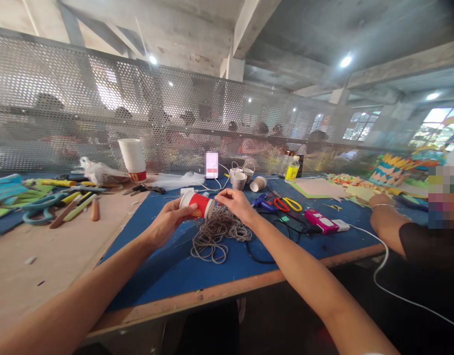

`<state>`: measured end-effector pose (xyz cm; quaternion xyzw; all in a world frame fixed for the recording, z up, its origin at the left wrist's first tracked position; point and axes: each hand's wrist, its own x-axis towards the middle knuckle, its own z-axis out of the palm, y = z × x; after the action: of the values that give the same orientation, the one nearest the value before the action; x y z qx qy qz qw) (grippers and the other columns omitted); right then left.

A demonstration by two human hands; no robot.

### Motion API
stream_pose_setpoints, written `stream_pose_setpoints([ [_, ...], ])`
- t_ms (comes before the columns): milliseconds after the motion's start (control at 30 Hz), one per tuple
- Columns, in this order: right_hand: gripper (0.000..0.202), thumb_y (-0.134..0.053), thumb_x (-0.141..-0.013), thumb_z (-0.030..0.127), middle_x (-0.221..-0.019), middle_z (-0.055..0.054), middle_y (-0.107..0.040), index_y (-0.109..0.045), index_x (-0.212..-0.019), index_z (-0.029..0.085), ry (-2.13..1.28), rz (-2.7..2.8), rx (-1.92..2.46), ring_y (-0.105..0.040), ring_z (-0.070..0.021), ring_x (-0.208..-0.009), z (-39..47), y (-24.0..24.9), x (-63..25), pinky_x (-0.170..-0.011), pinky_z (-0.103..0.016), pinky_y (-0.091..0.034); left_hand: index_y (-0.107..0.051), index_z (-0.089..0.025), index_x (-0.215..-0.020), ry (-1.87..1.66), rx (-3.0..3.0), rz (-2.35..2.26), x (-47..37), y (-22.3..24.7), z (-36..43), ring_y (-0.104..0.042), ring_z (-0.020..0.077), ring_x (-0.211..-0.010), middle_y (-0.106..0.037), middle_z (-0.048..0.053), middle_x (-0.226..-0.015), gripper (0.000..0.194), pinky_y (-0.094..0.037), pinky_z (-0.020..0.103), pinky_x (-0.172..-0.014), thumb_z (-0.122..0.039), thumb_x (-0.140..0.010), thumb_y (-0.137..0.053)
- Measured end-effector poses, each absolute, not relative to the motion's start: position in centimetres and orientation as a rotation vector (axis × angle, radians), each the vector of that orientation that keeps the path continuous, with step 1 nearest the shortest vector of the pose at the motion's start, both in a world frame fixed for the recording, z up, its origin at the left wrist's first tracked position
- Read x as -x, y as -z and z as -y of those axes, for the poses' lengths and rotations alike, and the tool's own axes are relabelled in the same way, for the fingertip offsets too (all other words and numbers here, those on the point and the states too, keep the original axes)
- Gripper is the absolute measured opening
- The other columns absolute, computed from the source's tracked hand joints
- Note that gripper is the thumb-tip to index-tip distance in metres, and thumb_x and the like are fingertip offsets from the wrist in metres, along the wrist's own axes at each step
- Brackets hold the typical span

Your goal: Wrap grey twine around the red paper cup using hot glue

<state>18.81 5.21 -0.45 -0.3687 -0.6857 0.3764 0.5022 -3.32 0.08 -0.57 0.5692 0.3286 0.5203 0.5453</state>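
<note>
A: Item one, the piece in work?
B: Paper cup (202, 204), red and white, tipped on its side, held above the blue mat (153, 268)
A: Held how?
B: Left hand (171, 217), closed around the cup's wall, thumb on the red band. Right hand (234, 204), thumb and fingers drawn narrow at the cup's other end; whether they pinch a strand, cannot tell
A: Item two?
B: Grey cord (221, 231), one loose heap, below the hands, on the mat
A: State of completion?
B: Judged early for this cup: its visible red wall bears no windings, and much cord lies loose. The side under the left hand is hidden
A: Other stock?
B: Group of pale cups (239, 180), standing beyond the hands; their surface too small to judge as finished or not. One cup lying on its side (258, 184), just beside them. Stack of paper cups (132, 155), upright, far left. Blue glue gun (264, 202) and scissors (288, 204), right of the cord, apart from both hands
</note>
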Motion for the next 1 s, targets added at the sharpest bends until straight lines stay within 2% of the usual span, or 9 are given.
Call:
stream_pose_setpoints([
  [433, 0.019, -0.074, -0.079, 0.036, -0.072, 0.000, -0.071, -0.070, -0.079, 0.017, -1.018, 1.618, 0.952, -0.064, -0.0142, -0.070, -5.6, 0.9, -18.8, -0.071, -0.026, -0.049, -0.078, -0.020, -0.096, -1.261, -1.296, -0.778, 3.1, 0.2, 0.1, -0.068, 0.0205, -0.078, -0.077, 0.005, -0.091, 0.024, -0.055, 0.033, -0.075, -0.035, -0.077, -0.084],
  [533, 0.023, -0.072, -0.083, 0.040, -0.073, 0.000, -0.071, -0.071, -0.082, 0.017, -1.001, 1.649, 0.938, -0.066, -0.0152, -0.073, -5.5, 0.9, -18.9, -0.075, -0.027, -0.050, -0.079, -0.021, -0.094, -1.269, -1.267, -0.764, 3.1, 0.0, 0.2, -0.068, 0.0208, -0.079, -0.078, 0.005, -0.093, 0.024, -0.055, 0.033, -0.077, -0.035, -0.076, -0.085],
  [600, 0.029, -0.065, -0.090, 0.046, -0.076, -0.001, -0.072, -0.073, -0.087, 0.017, -0.939, 1.683, 0.892, -0.067, -0.0160, -0.078, -5.4, 0.9, -18.9, -0.080, -0.028, -0.050, -0.080, -0.022, -0.094, -1.283, -1.254, -0.735, 3.1, 0.0, 0.1, -0.068, 0.0218, -0.083, -0.078, 0.005, -0.095, 0.022, -0.056, 0.034, -0.081, -0.034, -0.077, -0.084],
  [700, 0.040, -0.057, -0.096, 0.054, -0.090, -0.004, -0.075, -0.073, -0.098, 0.018, -0.842, 1.721, 0.812, -0.069, -0.0173, -0.091, -5.1, 0.9, -18.9, -0.089, -0.029, -0.050, -0.080, -0.023, -0.094, -1.311, -1.257, -0.699, 3.3, 0.0, 0.0, -0.069, 0.0229, -0.087, -0.078, 0.005, -0.095, 0.017, -0.056, 0.035, -0.087, -0.032, -0.080, -0.082],
  [833, 0.042, -0.070, -0.087, 0.057, -0.105, -0.006, -0.076, -0.071, -0.106, 0.019, -0.838, 1.777, 0.812, -0.070, -0.0189, -0.097, -5.2, 1.2, -18.5, -0.089, -0.030, -0.052, -0.081, -0.021, -0.097, -1.316, -1.251, -0.667, 3.6, 0.2, -0.4, -0.070, 0.0210, -0.089, -0.079, 0.006, -0.096, 0.019, -0.055, 0.032, -0.089, -0.031, -0.080, -0.081],
  [1000, 0.033, -0.073, -0.085, 0.049, -0.094, -0.005, -0.076, -0.072, -0.096, 0.018, -0.779, 1.827, 0.835, -0.070, -0.0198, -0.088, -5.7, 1.9, -18.3, -0.085, -0.032, -0.053, -0.081, -0.019, -0.097, -1.287, -1.243, -0.671, 3.6, 0.5, -0.8, -0.071, 0.0227, -0.090, -0.080, 0.007, -0.098, 0.020, -0.055, 0.034, -0.090, -0.030, -0.080, -0.081],
])
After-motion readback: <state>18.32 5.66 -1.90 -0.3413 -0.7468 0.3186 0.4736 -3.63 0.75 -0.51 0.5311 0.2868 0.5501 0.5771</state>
